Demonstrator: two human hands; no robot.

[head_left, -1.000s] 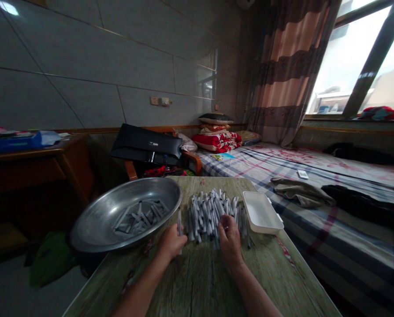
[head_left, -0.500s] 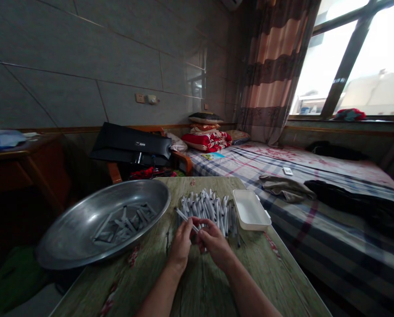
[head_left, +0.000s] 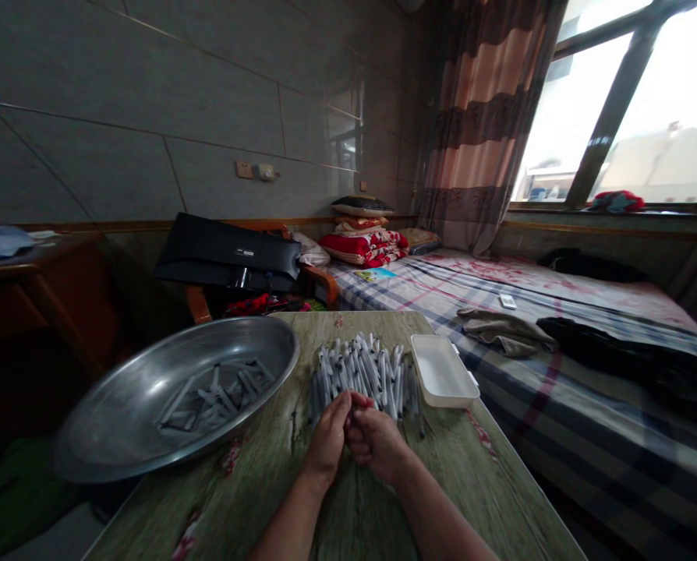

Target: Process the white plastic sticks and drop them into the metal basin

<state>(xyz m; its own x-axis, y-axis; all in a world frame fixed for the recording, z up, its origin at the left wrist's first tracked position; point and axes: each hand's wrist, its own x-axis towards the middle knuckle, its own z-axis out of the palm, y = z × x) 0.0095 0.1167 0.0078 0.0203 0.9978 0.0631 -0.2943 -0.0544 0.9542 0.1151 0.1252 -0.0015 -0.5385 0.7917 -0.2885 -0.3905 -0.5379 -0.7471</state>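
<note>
Left grip [head_left: 328,438] touching right grip [head_left: 382,446], near tubes [head_left: 361,365].

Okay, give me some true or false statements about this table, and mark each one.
1. The metal basin is left of the pile of slim tubes. True.
2. The white box is right of that pile. True.
3. The white box is covered by a closed lid. False: its top is open.
4. The left hand and right hand are far apart. False: they are close together.
5. Several tubes lie in the metal basin. True.
</note>
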